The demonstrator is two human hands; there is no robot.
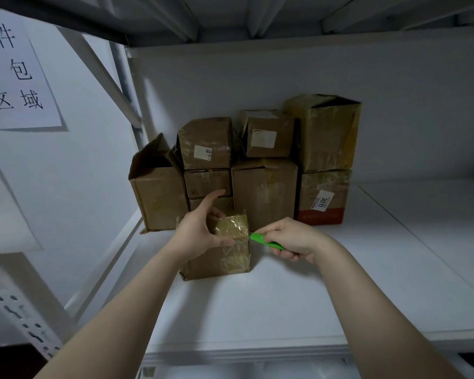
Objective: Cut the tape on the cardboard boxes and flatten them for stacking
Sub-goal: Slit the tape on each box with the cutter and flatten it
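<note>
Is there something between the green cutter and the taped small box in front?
Nothing visible. The green cutter in the right hand meets the upper right edge of the small box. The left hand holds the box from its left side, clear of the tip.
</note>
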